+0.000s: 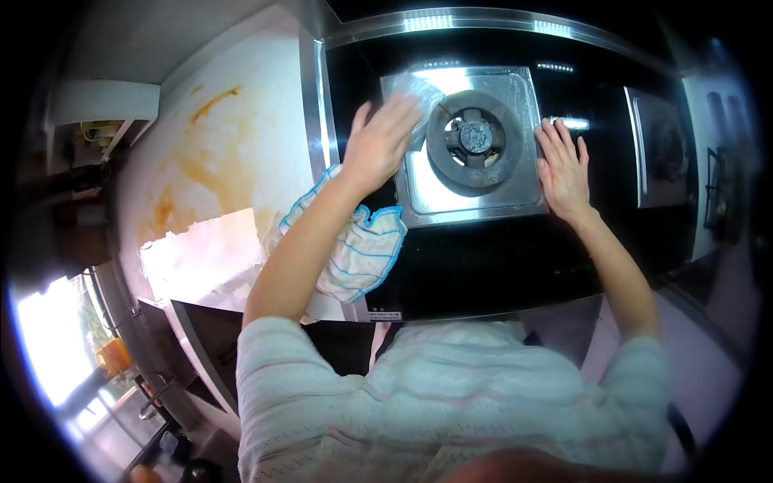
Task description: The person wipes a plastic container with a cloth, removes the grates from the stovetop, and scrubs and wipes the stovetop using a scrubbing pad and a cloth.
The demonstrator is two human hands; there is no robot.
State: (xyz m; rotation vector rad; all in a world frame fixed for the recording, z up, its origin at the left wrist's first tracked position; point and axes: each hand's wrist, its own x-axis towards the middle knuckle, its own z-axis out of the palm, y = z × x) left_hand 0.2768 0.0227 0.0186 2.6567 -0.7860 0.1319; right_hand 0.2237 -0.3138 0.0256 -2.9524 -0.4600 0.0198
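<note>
My left hand (382, 143) is at the left side of a square steel burner plate (507, 201), its fingers blurred by motion. Under those fingers lies a pale, thin, wipe-like sheet (425, 95), pressed against the plate; its exact kind is unclear. My right hand (565, 171) rests flat at the plate's right edge with fingers outstretched, holding nothing. Between the hands, a round dark burner ring (439, 149) surrounds a grey burner cap (476, 137). A crumpled white cloth with blue lines and blue edging (362, 253) lies beside my left forearm, partly hidden by it.
The black glass hob (483, 266) spans the front. A second steel plate (662, 149) sits at its right. On the left is a white surface with brown-yellow stains (201, 169). A metal strip (324, 105) edges the hob. A bright window (60, 338) shows at lower left.
</note>
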